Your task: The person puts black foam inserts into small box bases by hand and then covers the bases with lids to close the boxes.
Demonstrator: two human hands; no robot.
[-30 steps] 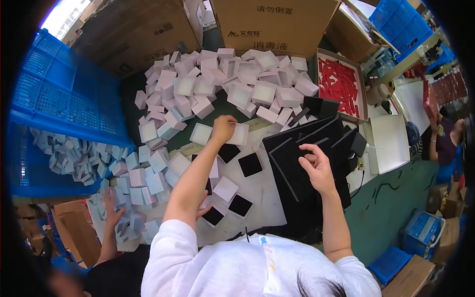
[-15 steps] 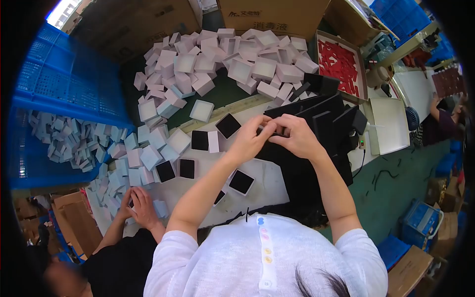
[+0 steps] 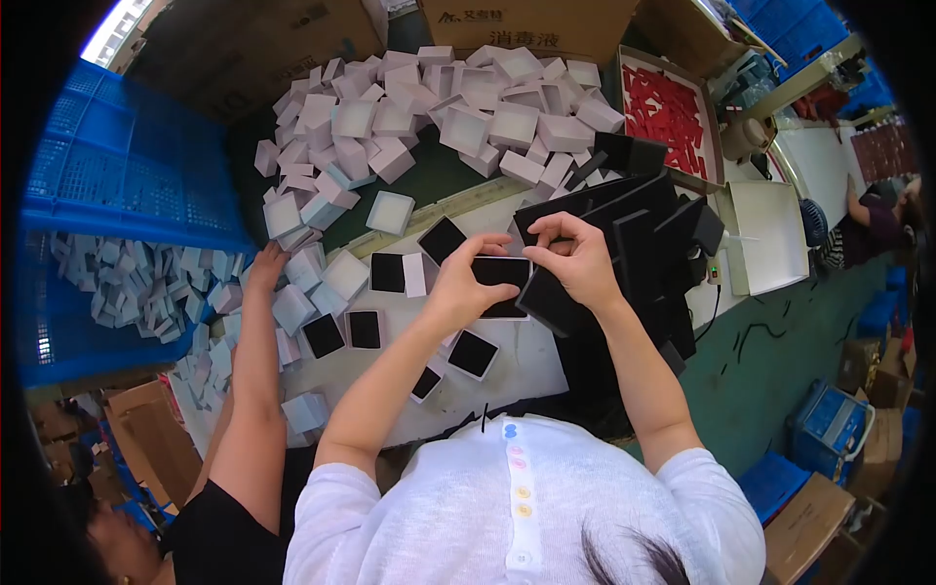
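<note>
My left hand (image 3: 470,281) is closed round a small white box with a black pad (image 3: 500,276) inside it. Just to the right, my right hand (image 3: 575,255) pinches a separate black pad (image 3: 548,300), tilted beside the box. Left of my hands lie several small boxes with black inserts, among them one box (image 3: 472,355) near my left wrist. Black foam sheets (image 3: 639,229) are stacked to the right, under and behind my right hand. An open white box (image 3: 390,213) without a black insert sits farther back.
White boxes (image 3: 390,117) are heaped at the back. Blue crates (image 3: 127,156) stand left. A tray of red pieces (image 3: 668,117) and a white open carton (image 3: 765,239) are at the right. A co-worker's arm (image 3: 255,370) reaches over the pale blue boxes at left.
My hands have parted slightly; the box with the black pad now shows in my left and a loose pad in my right. The co-worker's hand has moved up and away from the near edge.
</note>
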